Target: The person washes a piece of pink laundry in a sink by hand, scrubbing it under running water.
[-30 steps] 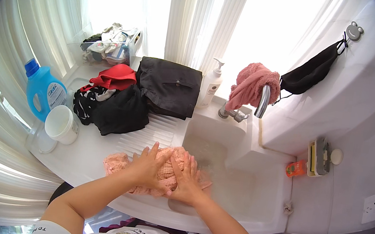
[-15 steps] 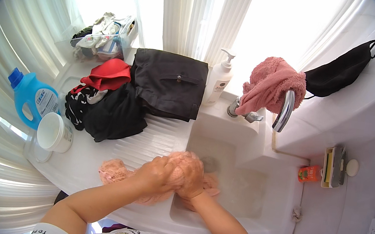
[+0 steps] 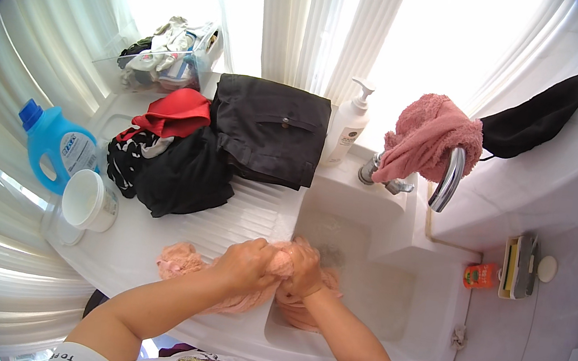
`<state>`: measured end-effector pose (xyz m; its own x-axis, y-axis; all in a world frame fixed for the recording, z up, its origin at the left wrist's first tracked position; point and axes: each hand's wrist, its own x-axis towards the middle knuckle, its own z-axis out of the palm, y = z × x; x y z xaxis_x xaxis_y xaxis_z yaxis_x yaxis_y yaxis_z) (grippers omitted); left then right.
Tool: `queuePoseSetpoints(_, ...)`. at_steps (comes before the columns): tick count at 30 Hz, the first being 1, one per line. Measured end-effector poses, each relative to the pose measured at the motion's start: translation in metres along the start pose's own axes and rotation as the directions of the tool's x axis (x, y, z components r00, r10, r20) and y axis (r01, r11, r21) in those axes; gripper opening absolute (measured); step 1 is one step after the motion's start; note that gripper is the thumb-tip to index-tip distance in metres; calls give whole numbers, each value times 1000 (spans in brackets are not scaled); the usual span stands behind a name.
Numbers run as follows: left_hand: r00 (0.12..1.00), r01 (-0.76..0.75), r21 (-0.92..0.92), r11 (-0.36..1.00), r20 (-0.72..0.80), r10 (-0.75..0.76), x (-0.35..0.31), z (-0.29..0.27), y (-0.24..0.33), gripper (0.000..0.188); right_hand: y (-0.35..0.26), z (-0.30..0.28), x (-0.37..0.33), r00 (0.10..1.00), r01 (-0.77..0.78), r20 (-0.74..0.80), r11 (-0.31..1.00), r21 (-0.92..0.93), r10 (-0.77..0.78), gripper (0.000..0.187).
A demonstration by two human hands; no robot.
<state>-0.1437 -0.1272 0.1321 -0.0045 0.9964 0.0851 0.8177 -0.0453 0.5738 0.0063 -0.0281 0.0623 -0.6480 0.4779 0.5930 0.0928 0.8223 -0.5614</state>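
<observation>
A wet peach-pink cloth lies partly on the ribbed washboard and hangs over the divider into the sink basin. My left hand is closed around a bunch of it above the divider. Close beside it, to the right, my right hand grips the same cloth, a short length showing between the two fists. The cloth's lower end rests inside the near left part of the basin, which holds some cloudy water. My fingertips are mostly hidden in the folds.
Folded black trousers, a black garment and a red cloth lie behind the washboard. A blue detergent bottle and white tub stand left. A pump bottle stands behind; a pink towel drapes the faucet.
My hands have drawn slightly apart, and the cloth bunched between them is now a narrower twist. The whole view has shifted a little.
</observation>
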Motion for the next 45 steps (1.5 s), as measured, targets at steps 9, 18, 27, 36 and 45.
queuePoseSetpoints(9, 1000, 11, 97, 995, -1, -11, 2, 7, -1, 33, 4, 5, -11, 987, -137, 81, 989, -52, 141, 27)
queuePoseSetpoints(18, 974, -110, 150, 983, -183, 137, -9, 7, 8, 30, -21, -9, -8, 885, -352, 294, 932, -85, 361, 54)
queuePoseSetpoints(27, 885, -219, 48, 974, -410, 220, -57, -36, 52, 45, -23, -71, -41, 677, -455, 529, 856, -245, 512, 125)
queuePoseSetpoints(36, 784, -104, -253, 962, -616, -77, -64, -87, 55, 38, -56, -32, 17, 819, -469, -153, 799, 377, 553, 38)
queuePoseSetpoints(45, 886, 153, -265, 952, -389, -250, -93, -93, 12, 48, -93, -50, 33, 891, -444, 188, 881, 165, 414, 90)
